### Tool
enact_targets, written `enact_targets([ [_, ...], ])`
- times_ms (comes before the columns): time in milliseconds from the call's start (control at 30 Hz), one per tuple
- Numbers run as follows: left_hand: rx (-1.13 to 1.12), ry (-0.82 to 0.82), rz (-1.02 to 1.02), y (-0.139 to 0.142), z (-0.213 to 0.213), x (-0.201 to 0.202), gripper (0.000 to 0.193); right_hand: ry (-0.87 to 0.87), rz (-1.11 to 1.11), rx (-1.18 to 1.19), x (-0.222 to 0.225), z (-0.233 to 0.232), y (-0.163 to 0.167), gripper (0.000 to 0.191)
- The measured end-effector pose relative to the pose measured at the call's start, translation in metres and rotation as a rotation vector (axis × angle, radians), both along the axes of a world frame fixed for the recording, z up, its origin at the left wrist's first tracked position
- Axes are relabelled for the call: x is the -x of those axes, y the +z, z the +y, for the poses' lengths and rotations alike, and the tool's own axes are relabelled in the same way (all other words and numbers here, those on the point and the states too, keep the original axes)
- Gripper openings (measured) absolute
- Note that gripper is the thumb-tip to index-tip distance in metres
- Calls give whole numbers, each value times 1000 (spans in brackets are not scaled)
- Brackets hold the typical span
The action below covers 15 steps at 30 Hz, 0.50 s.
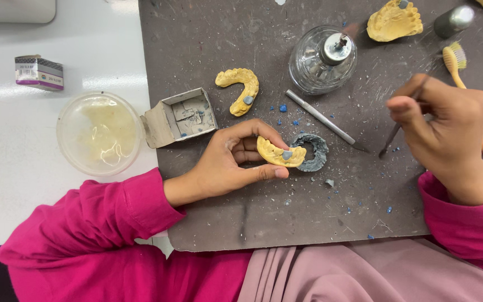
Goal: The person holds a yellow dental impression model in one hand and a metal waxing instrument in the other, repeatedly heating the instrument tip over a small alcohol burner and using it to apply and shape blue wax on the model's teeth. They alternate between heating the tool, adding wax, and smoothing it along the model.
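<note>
My left hand point(231, 159) grips a yellow dental cast point(278, 153) carrying a small grey-blue wax tooth, held just above the grey mat point(264, 218). Right behind the cast lies a curved grey wax strip point(315, 152). My right hand point(447, 133) is closed around a thin metal carving tool point(393, 136), its tip pointing down toward the mat, right of the cast. A second yellow arch-shaped cast point(240, 88) with a grey tooth lies farther up the mat.
A glass spirit lamp point(322, 60), a metal instrument point(325, 119), a third yellow cast point(393, 21), a toothbrush point(455, 60) and a metal cylinder point(453, 20) lie on the mat. An open cardboard wax box point(181, 116), a clear bowl point(99, 133) and a small box point(39, 72) sit left.
</note>
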<state>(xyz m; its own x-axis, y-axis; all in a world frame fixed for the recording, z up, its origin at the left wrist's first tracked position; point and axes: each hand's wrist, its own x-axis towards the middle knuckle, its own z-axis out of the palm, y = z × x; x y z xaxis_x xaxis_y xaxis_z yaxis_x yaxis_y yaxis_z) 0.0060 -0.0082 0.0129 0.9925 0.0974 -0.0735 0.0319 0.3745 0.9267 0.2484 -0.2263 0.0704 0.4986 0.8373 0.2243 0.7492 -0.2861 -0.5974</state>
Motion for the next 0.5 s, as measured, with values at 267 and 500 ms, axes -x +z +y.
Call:
enact_targets([
  [267, 16, 37, 5, 0, -1, 0, 35, -98, -366, 405, 0, 17, 11, 36],
  [500, 24, 36, -47, -1, -2, -1, 32, 24, -192, 400, 11, 17, 23, 35],
])
